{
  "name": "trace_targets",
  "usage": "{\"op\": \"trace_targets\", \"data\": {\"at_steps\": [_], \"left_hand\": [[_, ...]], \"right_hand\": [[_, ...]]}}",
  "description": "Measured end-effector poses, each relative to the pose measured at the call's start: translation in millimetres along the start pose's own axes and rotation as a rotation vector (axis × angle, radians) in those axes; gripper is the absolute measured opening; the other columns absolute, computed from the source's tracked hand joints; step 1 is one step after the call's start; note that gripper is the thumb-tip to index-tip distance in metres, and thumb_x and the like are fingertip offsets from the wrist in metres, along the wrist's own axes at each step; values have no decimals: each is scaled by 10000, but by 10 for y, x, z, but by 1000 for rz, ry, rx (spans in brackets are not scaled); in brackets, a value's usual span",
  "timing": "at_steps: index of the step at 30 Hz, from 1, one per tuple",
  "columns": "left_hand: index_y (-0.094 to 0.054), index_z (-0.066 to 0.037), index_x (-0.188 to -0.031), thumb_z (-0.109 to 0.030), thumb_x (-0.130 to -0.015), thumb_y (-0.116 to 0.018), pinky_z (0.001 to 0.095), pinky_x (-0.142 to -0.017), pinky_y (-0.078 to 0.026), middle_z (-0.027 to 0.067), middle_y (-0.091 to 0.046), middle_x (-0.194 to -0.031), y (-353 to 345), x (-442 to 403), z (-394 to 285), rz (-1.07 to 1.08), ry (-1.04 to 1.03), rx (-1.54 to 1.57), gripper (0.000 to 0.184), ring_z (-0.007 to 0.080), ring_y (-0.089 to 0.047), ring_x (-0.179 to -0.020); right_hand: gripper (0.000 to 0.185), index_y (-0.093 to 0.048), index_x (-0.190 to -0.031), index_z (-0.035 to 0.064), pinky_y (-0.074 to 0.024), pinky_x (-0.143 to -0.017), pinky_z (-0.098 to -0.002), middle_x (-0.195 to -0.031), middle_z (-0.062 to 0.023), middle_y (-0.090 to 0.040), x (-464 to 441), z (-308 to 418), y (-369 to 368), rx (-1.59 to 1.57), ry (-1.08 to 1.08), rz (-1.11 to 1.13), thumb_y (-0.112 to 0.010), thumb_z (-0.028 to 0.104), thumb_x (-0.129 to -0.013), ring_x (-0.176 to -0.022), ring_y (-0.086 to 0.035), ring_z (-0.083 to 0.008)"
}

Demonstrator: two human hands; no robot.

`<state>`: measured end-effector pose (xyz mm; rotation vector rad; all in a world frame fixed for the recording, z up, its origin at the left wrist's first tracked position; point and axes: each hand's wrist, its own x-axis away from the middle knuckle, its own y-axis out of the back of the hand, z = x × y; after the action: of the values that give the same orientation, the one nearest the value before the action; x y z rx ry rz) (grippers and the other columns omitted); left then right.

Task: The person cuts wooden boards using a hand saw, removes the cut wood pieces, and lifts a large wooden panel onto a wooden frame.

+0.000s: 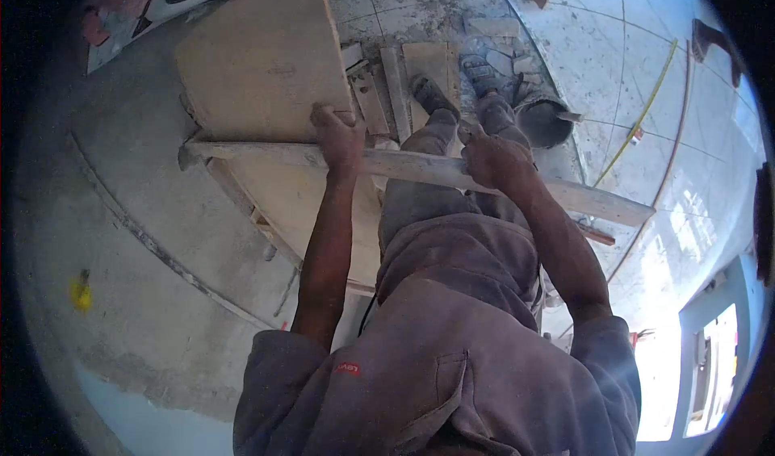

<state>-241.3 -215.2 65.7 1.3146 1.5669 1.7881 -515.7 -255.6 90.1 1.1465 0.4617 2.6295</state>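
1. plank (412, 168) crosses in front of the legs (410, 207), left end by the upper board (250, 69), right end jutting past the bucket (542, 125) in view.
2. left hand (337, 137): fingers curled closed over the upper board's edge, where the plank crosses; can't tell if it also bears on the plank.
3. right hand (494, 161): looks like a fist closed around the plank, farther right; palm side hidden.
4. lower board (282, 186) shows on the near side of the plank; offcuts (395, 93) lie beyond, near 2 shoes (433, 94).
5. risk: long free right end could dip or swing if the right hand loosens, maybe knocking the bucket.
6. risk: upper board could slide or tip if the left hand slips; fingers could get pinched between the 2 pieces.
7. risk: offcuts underfoot could cost footing.
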Motion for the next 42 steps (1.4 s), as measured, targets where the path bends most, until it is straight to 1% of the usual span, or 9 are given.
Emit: {"op": "trace_targets", "data": {"at_steps": [4, 13, 17, 26, 28, 34, 40, 41, 42], "left_hand": [[-395, 75, -1069, -227, -659, -636, 427, -887, -372, 271, -446, -1081, 244, 87, -102, 94, 163, 139, 564, 393, -460, -1022], [-419, 42, -1072, -216, -703, -614, 410, -876, -376, 274, -454, -1111, -215, 35, -74, -147, 23, 140, 491, 405, -450, -1047], [-409, 45, -1128, -253, -732, -634, 411, -915, -337, 259, -433, -1167, -237, 58, -56, -73, 91, 235, 544, 384, -438, -1070], [-386, -92, -1236, -398, -837, -438, 658, -933, -104, 176, -315, -1325, -57, 323, 639, -64, 0, -51, 505, 326, -261, -1251], [-338, -85, -1267, -362, -840, -462, 582, -976, -155, 191, -310, -1319, -14, 430, 870, -201, 319, 107, 524, 335, -244, -1254], [-290, 7, -1274, -411, -797, -559, 375, -992, -257, 206, -293, -1312, -400, 440, 1937, -405, 639, 919, 689, 315, -310, -1201], [-275, -50, -1297, -312, -763, -588, 392, -998, -253, 217, -304, -1299, -321, 220, 2083, -552, 579, 766, 673, 348, -277, -1215], [-275, -50, -1297, -312, -763, -588, 392, -998, -253, 217, -304, -1299, -303, 146, 2059, -576, 597, 784, 673, 348, -277, -1215], [-273, -71, -1302, -328, -759, -586, 407, -997, -246, 211, -299, -1305, -250, 84, 2032, -567, 634, 751, 677, 344, -267, -1220]], "right_hand": [[190, -619, -803, 52, -469, -719, -417, -886, -190, -587, -127, -99, -110, 48, 42, 115, -548, 219, -745, -872, -578, -307], [246, -614, -820, 4, -448, -760, -395, -843, -161, -603, -287, -303, -223, 2, 13, 97, -568, 236, -752, -849, -575, -308], [245, -604, -861, -1, -448, -784, -411, -996, -212, -543, -519, -603, -473, 129, 53, 72, -522, 214, -777, -922, -552, -335], [405, -467, -1121, -19, -369, -901, -421, -1173, -214, -451, -505, -285, 67, 281, 142, 126, -522, 208, -790, -1106, -396, -374], [484, -433, -1167, 32, -362, -880, -410, -1098, -200, -488, -515, -324, 38, 177, 181, 16, -589, 186, -735, -1048, -423, -359], [416, -486, -1091, 46, -413, -813, -413, -1068, -174, -462, -596, -339, 23, 360, 341, -98, -594, 188, -715, -933, -488, -367], [529, -441, -1209, 116, -421, -675, -384, -917, -178, -483, -560, -8, 193, 153, 130, 47, -618, 213, -720, -786, -504, -316], [414, -496, -1135, 84, -371, -820, -434, -1016, -197, -529, -682, -13, 243, 316, 144, 195, -564, 267, -770, -919, -485, -373], [431, -501, -1100, 36, -403, -769, -421, -987, -194, -543, -583, 241, 363, 193, 66, 151, -605, 252, -742, -911, -489, -357]]}}
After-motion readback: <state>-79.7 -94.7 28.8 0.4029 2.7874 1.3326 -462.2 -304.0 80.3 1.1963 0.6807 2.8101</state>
